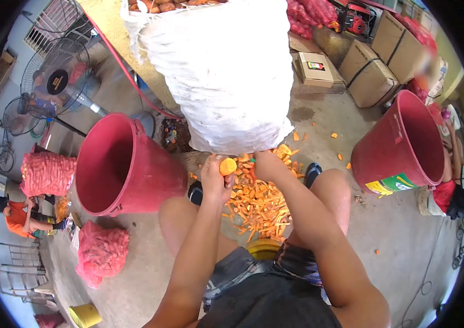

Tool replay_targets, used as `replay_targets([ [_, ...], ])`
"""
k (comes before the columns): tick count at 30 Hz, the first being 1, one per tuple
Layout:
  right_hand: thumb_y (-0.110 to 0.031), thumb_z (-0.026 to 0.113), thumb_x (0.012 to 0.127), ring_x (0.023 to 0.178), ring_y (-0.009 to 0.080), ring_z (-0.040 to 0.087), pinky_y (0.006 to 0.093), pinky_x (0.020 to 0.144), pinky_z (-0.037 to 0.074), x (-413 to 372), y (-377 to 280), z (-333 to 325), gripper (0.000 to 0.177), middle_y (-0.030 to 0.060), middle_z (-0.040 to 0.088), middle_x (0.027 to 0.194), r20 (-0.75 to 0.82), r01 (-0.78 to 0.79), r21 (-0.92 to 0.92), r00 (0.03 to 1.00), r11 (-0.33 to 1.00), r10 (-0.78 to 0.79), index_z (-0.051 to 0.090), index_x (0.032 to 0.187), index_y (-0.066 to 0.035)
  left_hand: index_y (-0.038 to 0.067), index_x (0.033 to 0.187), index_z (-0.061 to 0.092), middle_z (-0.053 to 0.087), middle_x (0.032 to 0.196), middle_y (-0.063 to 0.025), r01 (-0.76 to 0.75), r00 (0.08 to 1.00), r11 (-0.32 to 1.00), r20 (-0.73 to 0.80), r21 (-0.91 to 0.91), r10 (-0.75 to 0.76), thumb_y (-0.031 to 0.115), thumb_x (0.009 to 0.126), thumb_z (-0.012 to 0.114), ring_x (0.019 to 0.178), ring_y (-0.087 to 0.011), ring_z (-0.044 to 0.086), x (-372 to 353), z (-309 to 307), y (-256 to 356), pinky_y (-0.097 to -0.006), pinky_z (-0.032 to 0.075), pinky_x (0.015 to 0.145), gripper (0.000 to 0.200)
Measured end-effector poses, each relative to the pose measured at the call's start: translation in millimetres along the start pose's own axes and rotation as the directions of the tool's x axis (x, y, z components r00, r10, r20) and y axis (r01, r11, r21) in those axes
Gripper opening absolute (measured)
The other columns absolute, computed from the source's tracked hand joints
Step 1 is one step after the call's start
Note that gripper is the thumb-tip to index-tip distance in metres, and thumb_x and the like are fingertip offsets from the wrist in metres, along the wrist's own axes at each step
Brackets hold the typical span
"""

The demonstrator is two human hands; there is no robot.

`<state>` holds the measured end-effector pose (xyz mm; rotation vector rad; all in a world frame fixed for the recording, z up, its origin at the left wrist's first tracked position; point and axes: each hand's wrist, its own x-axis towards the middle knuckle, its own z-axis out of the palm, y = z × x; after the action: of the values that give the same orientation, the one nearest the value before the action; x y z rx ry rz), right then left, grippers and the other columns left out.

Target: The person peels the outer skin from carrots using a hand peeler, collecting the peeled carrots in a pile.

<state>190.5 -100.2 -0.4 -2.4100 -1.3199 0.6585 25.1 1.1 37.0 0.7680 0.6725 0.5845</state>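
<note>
My left hand (pixel 214 177) is wrapped round an orange vegetable piece (pixel 227 167), whose round cut face points upward. To its right my right hand (pixel 269 165) is closed, with a small green and red thing at its fingers that is too small to make out. Beneath both hands a heap of orange peelings and pieces (pixel 259 210) lies on the floor between my legs. Just beyond the hands stands a large white sack (pixel 226 76), with brownish-orange vegetables (pixel 169 6) at its top.
Red bins stand at left (pixel 158 175) and right (pixel 374 147). A red mesh sack (pixel 102 251) lies lower left; a fan (pixel 57 81) stands upper left. Cartons (pixel 366 74) are at upper right. One person (pixel 18 217) sits far left, another (pixel 448 191) far right.
</note>
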Motion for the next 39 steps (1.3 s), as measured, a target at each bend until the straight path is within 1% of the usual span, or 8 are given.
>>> replay_targets([
  [5, -0.002, 0.059, 0.086, 0.115, 0.0426, 0.068, 0.0485, 0.099, 0.055, 1, 7, -34, 0.042, 0.0281, 0.072, 0.117, 0.122, 0.04, -0.073, 0.992, 0.997, -0.031, 0.066, 0.127, 0.0, 0.011, 0.095, 0.057, 0.051, 0.07, 0.0005, -0.158, 0.984, 0.958, -0.118, -0.238, 0.133, 0.036, 0.104, 0.054, 0.052, -0.0095, 0.045, 6, -43, 54, -0.0237, 0.033, 0.043, 0.026],
  [9, -0.001, 0.056, 0.086, 0.111, 0.0433, 0.069, 0.0494, 0.096, 0.056, 2, 7, -76, 0.042, 0.0281, 0.072, 0.115, 0.067, 0.062, -0.121, 0.996, 0.991, -0.054, 0.067, 0.127, -0.002, 0.001, 0.12, 0.059, 0.066, 0.106, -0.0095, -0.323, 0.837, 0.462, -0.022, -0.826, 0.547, 0.061, 0.095, 0.067, 0.081, -0.0163, 0.061, 21, -91, 140, -0.0269, 0.054, 0.071, 0.065],
  [16, -0.003, 0.058, 0.085, 0.108, 0.042, 0.07, 0.0508, 0.092, 0.056, 1, 24, -97, 0.039, 0.0254, 0.073, 0.112, 0.149, 0.147, -0.165, 0.981, 0.975, -0.123, 0.068, 0.123, -0.005, 0.008, 0.151, 0.051, 0.063, 0.137, -0.0026, -0.579, 0.793, 0.809, 0.161, -0.101, 0.587, 0.029, 0.108, 0.057, 0.111, -0.0167, 0.063, 45, 27, 218, -0.0379, 0.049, 0.1, 0.048],
  [22, -0.005, 0.06, 0.087, 0.106, 0.0401, 0.07, 0.0499, 0.088, 0.055, 13, 41, -94, 0.04, 0.0208, 0.074, 0.108, 0.302, 0.134, -0.118, 0.949, 0.984, -0.093, 0.068, 0.126, -0.013, -0.002, 0.125, 0.07, 0.075, 0.114, -0.0076, -0.71, 0.558, 0.174, 0.394, 0.683, 0.73, 0.018, 0.101, 0.069, 0.108, -0.0146, 0.067, 146, 163, 306, -0.0295, 0.05, 0.098, 0.032],
  [28, -0.004, 0.058, 0.089, 0.106, 0.0396, 0.07, 0.0492, 0.09, 0.055, 29, 39, -105, 0.043, 0.0203, 0.074, 0.107, 0.291, 0.131, -0.101, 0.952, 0.986, -0.097, 0.067, 0.129, -0.016, 0.009, 0.13, 0.07, 0.074, 0.122, -0.0153, -0.379, 0.39, -0.265, 0.413, 0.887, 0.823, 0.008, 0.094, 0.062, 0.114, -0.0319, 0.07, 243, 210, 365, -0.0396, 0.052, 0.102, 0.037],
  [30, 0.001, 0.058, 0.085, 0.107, 0.0395, 0.07, 0.0489, 0.092, 0.054, 34, 42, -104, 0.045, 0.021, 0.074, 0.107, 0.299, 0.123, -0.08, 0.95, 0.989, -0.093, 0.067, 0.128, -0.012, 0.016, 0.137, 0.065, 0.066, 0.136, -0.0146, -0.291, 0.065, -0.656, 0.699, 0.696, 0.713, 0.003, 0.089, 0.06, 0.12, -0.0394, 0.064, 285, 200, 383, -0.0461, 0.052, 0.104, 0.05],
  [37, -0.003, 0.055, 0.091, 0.106, 0.0398, 0.07, 0.0495, 0.092, 0.054, 49, 53, -93, 0.041, 0.022, 0.073, 0.108, 0.271, 0.195, -0.054, 0.947, 0.979, -0.174, 0.067, 0.128, -0.013, 0.028, 0.139, 0.064, 0.06, 0.144, -0.0076, -0.14, 0.349, -0.79, 0.777, 0.596, 0.524, 0.012, 0.088, 0.072, 0.126, -0.0355, 0.061, 294, 207, 420, -0.0467, 0.052, 0.106, 0.054],
  [39, -0.003, 0.055, 0.091, 0.106, 0.0399, 0.07, 0.0495, 0.092, 0.054, 49, 52, -98, 0.041, 0.0218, 0.073, 0.108, 0.261, 0.198, -0.05, 0.949, 0.979, -0.178, 0.067, 0.128, -0.014, 0.02, 0.136, 0.067, 0.065, 0.134, -0.0125, -0.229, 0.263, -0.773, 0.803, 0.591, 0.535, 0.018, 0.088, 0.075, 0.122, -0.0358, 0.063, 287, 196, 423, -0.0463, 0.053, 0.104, 0.049],
])
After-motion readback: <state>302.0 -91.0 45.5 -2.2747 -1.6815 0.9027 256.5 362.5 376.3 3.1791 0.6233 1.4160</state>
